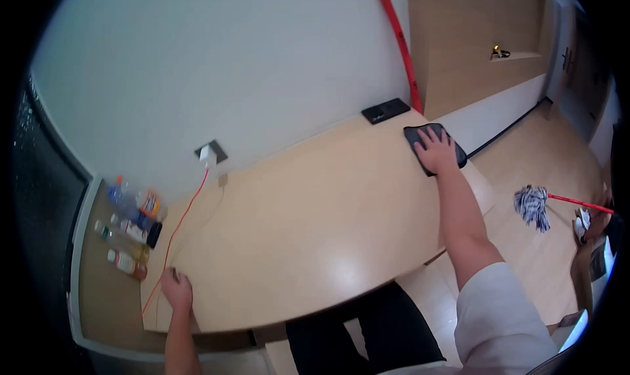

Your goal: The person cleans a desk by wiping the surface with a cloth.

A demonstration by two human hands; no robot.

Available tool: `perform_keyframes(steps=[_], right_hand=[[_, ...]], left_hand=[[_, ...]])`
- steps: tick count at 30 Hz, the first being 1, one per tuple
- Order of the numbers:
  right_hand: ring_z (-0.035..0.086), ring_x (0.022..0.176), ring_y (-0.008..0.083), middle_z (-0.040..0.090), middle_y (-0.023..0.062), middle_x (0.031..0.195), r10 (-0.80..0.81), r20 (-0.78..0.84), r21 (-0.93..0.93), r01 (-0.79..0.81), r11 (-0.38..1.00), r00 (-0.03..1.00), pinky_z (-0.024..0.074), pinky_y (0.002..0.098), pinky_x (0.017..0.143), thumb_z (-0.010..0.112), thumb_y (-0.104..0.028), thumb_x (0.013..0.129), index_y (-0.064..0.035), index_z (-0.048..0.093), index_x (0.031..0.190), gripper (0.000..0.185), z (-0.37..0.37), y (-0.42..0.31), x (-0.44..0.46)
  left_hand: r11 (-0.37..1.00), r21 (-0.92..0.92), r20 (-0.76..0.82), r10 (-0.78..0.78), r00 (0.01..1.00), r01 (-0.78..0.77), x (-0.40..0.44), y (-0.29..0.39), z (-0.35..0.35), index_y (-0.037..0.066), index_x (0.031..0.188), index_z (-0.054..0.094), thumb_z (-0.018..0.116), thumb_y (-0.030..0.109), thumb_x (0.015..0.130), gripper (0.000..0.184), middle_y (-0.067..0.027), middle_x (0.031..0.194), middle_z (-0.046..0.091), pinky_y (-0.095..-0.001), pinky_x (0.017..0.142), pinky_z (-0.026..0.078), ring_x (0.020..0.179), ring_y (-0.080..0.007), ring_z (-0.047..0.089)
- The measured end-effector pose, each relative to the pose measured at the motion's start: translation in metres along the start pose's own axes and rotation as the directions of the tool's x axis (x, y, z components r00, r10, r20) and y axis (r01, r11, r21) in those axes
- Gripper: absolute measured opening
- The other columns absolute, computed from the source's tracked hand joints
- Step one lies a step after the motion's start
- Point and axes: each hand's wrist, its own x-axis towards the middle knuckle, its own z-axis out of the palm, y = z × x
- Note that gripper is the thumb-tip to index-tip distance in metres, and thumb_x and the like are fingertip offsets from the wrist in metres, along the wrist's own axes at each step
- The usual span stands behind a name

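On the right end of the pale wooden table (pixel 295 224), my right hand (pixel 436 150) lies flat with fingers spread on a dark folded cloth (pixel 417 136). A black phone (pixel 386 110) rests just behind the cloth, by the wall. At the table's left end, my left hand (pixel 176 288) is closed beside a thin orange-red cable (pixel 180 224); whether its fingers hold the cable is too small to tell. The cable runs up to a white plug (pixel 208 154) in the wall socket.
Several bottles (pixel 128 234) stand at the far left by the window. A long red object (pixel 399 43) leans on the wall behind the phone. A mop (pixel 533 206) with a red handle is at the right over the floor, with part of another person beside it.
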Motion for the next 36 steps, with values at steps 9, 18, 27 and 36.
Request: perform_keyframes(steps=[9,18,27,36], right_hand=[[0.016,0.159,0.034,0.022,0.0003,0.172,0.038,0.024,-0.043,-0.037,0.998,0.999,0.012,0.0539,0.127,0.033,-0.059,0.103,-0.0316,0.03,0.163,0.066,-0.005,0.04,-0.068],[0.018,0.158,0.0345,0.025,0.0008,0.171,0.078,-0.026,-0.012,-0.078,0.997,0.997,0.0108,0.0533,0.128,0.035,-0.057,0.103,-0.0298,0.034,0.162,0.065,-0.009,0.052,-0.118],[0.016,0.158,0.0382,0.022,0.0012,0.172,0.102,0.027,-0.045,-0.101,0.994,0.994,0.0114,0.0578,0.126,0.034,-0.057,0.103,-0.0293,0.029,0.164,0.067,-0.02,0.041,-0.113],[0.022,0.156,0.0389,0.019,-0.0021,0.173,0.111,0.037,-0.128,-0.105,0.986,0.993,0.0187,0.06,0.124,0.031,-0.059,0.102,-0.0326,0.021,0.165,0.069,0.005,0.036,-0.041]], left_hand=[[0.994,0.029,-0.017,-0.104,0.994,0.105,-0.008,0.052,-0.017,-0.003,0.112,0.064,0.056,0.011,0.095,0.023,-0.0223,0.11,0.066,-0.0485,0.093,0.049,0.108,-0.0407,0.062],[0.996,-0.012,-0.036,-0.093,0.995,0.092,-0.003,0.022,0.001,-0.004,0.103,0.064,0.055,0.019,0.1,0.025,-0.024,0.102,0.066,-0.0494,0.087,0.05,0.098,-0.0421,0.063],[0.997,0.054,-0.038,-0.058,0.998,0.06,-0.009,0.022,-0.008,-0.004,0.097,0.064,0.054,0.022,0.1,0.028,-0.0247,0.099,0.066,-0.051,0.083,0.049,0.094,-0.0429,0.063],[0.944,0.243,-0.023,0.236,0.972,-0.223,-0.02,0.039,-0.016,0.002,0.104,0.067,0.054,0.022,0.1,0.024,-0.0207,0.103,0.066,-0.0516,0.084,0.051,0.095,-0.0411,0.064]])
